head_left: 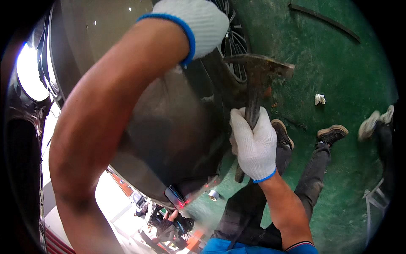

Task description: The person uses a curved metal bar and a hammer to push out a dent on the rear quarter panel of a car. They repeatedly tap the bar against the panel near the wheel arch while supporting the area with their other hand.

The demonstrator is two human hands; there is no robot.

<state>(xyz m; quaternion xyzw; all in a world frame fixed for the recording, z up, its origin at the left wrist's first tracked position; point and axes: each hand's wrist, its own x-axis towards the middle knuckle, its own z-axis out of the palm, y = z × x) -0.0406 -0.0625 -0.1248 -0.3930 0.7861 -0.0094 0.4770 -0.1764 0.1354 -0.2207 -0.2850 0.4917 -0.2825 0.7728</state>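
Note:
My left hand (194, 27), in a white glove with blue cuff, is at the top against the dark glossy car body panel (169, 127), beside the wheel (234, 42); its fingers are hidden. My right hand (253, 139), gloved alike, is closed round the handle of a worn metal hammer (262, 65). The hammer's head is up near the wheel, right of the panel. At the panel's lower end is a red-lit lamp (177, 197).
Green floor (330, 67) holds a dark curved strip (323, 21), crumpled white scrap (319, 99), tape roll (213, 195) and pale metal frame (374, 199). Another person's shoes (374, 122) are at right; a person (173, 228) appears below the car.

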